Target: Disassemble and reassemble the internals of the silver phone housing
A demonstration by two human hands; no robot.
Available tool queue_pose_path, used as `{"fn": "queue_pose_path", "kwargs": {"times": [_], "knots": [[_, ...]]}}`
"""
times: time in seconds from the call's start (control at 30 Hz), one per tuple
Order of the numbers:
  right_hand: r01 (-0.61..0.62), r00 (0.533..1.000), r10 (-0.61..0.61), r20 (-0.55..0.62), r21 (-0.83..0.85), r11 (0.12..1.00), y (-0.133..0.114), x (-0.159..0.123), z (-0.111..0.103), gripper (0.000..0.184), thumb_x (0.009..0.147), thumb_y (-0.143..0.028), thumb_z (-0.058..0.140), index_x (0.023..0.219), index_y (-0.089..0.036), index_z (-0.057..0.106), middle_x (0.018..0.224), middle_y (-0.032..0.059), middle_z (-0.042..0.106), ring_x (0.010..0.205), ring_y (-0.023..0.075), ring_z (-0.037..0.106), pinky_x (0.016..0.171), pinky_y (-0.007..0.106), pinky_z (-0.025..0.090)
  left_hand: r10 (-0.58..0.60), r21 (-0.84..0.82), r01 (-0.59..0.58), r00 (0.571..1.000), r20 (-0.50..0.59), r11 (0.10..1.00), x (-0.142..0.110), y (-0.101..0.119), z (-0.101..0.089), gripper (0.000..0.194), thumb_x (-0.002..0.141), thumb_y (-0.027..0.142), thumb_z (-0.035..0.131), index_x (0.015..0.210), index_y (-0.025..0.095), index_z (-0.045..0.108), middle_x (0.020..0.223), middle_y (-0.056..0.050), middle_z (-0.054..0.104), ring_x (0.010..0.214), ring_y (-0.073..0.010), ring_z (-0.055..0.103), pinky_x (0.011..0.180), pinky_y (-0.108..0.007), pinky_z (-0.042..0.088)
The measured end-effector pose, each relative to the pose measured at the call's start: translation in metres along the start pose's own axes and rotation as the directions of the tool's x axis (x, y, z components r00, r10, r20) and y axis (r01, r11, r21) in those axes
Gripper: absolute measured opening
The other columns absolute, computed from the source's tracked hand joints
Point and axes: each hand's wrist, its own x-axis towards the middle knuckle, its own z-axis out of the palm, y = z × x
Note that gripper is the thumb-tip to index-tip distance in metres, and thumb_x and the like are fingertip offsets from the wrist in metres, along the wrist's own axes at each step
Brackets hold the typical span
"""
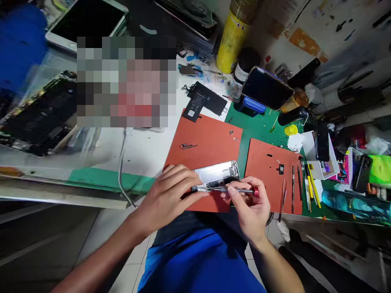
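An opened phone with a silver interior and exposed parts lies on the orange mat in front of me. My left hand grips its left end, thumb on the near side and fingers over the far side; they cover that end. In my right hand is a slim screwdriver with a red end cap, held nearly level between thumb and fingers. Its tip points left, at the phone's near edge close to my left thumb. Whether the tip touches a screw is too small to tell.
Two black phone batteries lie behind the mat. A second orange mat carries small parts, tweezers and pen-like tools. A phone stands on a blue holder. Another opened phone is at left; a yellow can stands behind.
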Motion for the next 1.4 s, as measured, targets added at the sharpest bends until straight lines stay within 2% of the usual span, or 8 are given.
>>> {"fn": "queue_pose_path", "kwargs": {"times": [0.13, 0.3, 0.57, 0.7, 0.83, 0.97, 1.17, 1.4], "knots": [[-0.01, 0.998, 0.009, -0.065, -0.019, 1.0, 0.001, -0.002, -0.002, 0.032, 0.089, -0.03, 0.09, 0.105, -0.023, 0.064, 0.088, 0.0, 0.085, 0.064, 0.0157, 0.081, 0.067, 0.027, 0.071, 0.02, 0.038, -0.019, 0.999, -0.03, 0.999, -0.001, -0.001, -0.002, 0.031, 0.099, 0.032, 0.078, 0.123, 0.018, 0.064, 0.118, -0.008, 0.073, 0.112, -0.0236, 0.066, 0.099, -0.04, 0.056], [-0.01, 0.981, 0.019, -0.195, 0.045, 0.999, 0.009, 0.004, -0.011, 0.034, 0.09, -0.03, 0.09, 0.108, -0.024, 0.063, 0.091, 0.0008, 0.085, 0.07, 0.0181, 0.083, 0.068, 0.029, 0.071, 0.064, 0.183, -0.085, 0.991, 0.116, 0.979, 0.0, 0.001, -0.002, 0.055, 0.102, 0.043, 0.073, 0.146, 0.013, 0.058, 0.152, -0.02, 0.06, 0.14, -0.0353, 0.056, 0.114, -0.053, 0.054], [0.063, 0.962, -0.055, -0.268, 0.022, 0.998, 0.014, 0.002, -0.02, 0.036, 0.09, -0.028, 0.089, 0.112, -0.023, 0.062, 0.1, 0.0049, 0.085, 0.079, 0.0209, 0.085, 0.074, 0.035, 0.073, 0.133, 0.381, -0.198, 0.973, 0.189, 0.903, 0.003, 0.003, 0.002, 0.046, 0.106, 0.036, 0.067, 0.142, 0.008, 0.063, 0.145, -0.021, 0.067, 0.128, -0.0354, 0.063, 0.108, -0.053, 0.057], [0.199, 0.928, -0.233, -0.291, -0.141, 0.97, 0.019, -0.004, -0.016, 0.03, 0.094, -0.025, 0.085, 0.114, -0.023, 0.063, 0.1, 0.005, 0.085, 0.084, 0.0205, 0.085, 0.077, 0.035, 0.073, 0.17, 0.411, -0.227, 0.97, 0.172, 0.883, 0.009, 0.005, -0.001, 0.042, 0.106, 0.032, 0.065, 0.139, 0.007, 0.065, 0.137, -0.021, 0.071, 0.118, -0.0334, 0.065, 0.102, -0.051, 0.06], [0.392, 0.848, -0.484, -0.215, -0.36, 0.846, 0.029, -0.011, -0.014, 0.032, 0.093, -0.013, 0.083, 0.118, -0.022, 0.065, 0.104, 0.0052, 0.084, 0.095, 0.02, 0.084, 0.085, 0.036, 0.072, 0.172, 0.38, -0.222, 0.972, 0.161, 0.898, 0.017, 0.006, 0.0, 0.038, 0.105, 0.027, 0.063, 0.136, 0.006, 0.067, 0.13, -0.021, 0.07, 0.115, -0.0348, 0.065, 0.098, -0.054, 0.061], [0.543, 0.767, -0.638, -0.07, -0.458, 0.704, 0.037, -0.01, -0.013, 0.044, 0.089, -0.001, 0.081, 0.124, -0.022, 0.066, 0.107, 0.0066, 0.082, 0.097, 0.0209, 0.082, 0.085, 0.04, 0.072, 0.151, 0.348, -0.201, 0.975, 0.164, 0.916, 0.019, 0.006, 0.002, 0.038, 0.104, 0.024, 0.061, 0.138, 0.006, 0.065, 0.13, -0.021, 0.069, 0.117, -0.035, 0.064, 0.1, -0.054, 0.061], [0.621, 0.704, -0.71, 0.037, -0.519, 0.588, 0.042, -0.005, -0.007, 0.05, 0.087, 0.002, 0.081, 0.13, -0.02, 0.065, 0.109, 0.0094, 0.081, 0.097, 0.0226, 0.079, 0.081, 0.043, 0.071, 0.151, 0.321, -0.198, 0.975, 0.164, 0.926, 0.018, 0.003, 0.004, 0.042, 0.104, 0.023, 0.062, 0.142, 0.005, 0.06, 0.131, -0.022, 0.067, 0.119, -0.0358, 0.063, 0.1, -0.055, 0.061], [0.638, 0.659, -0.747, 0.08, -0.586, 0.5, 0.039, -0.001, 0.0, 0.041, 0.091, -0.003, 0.081, 0.125, -0.02, 0.066, 0.104, 0.0081, 0.081, 0.093, 0.021, 0.079, 0.078, 0.039, 0.071, 0.138, 0.271, -0.177, 0.978, 0.158, 0.946, 0.016, 0.0, 0.006, 0.046, 0.103, 0.023, 0.062, 0.147, 0.01, 0.056, 0.135, -0.021, 0.065, 0.123, -0.0356, 0.062, 0.102, -0.057, 0.061]]}}
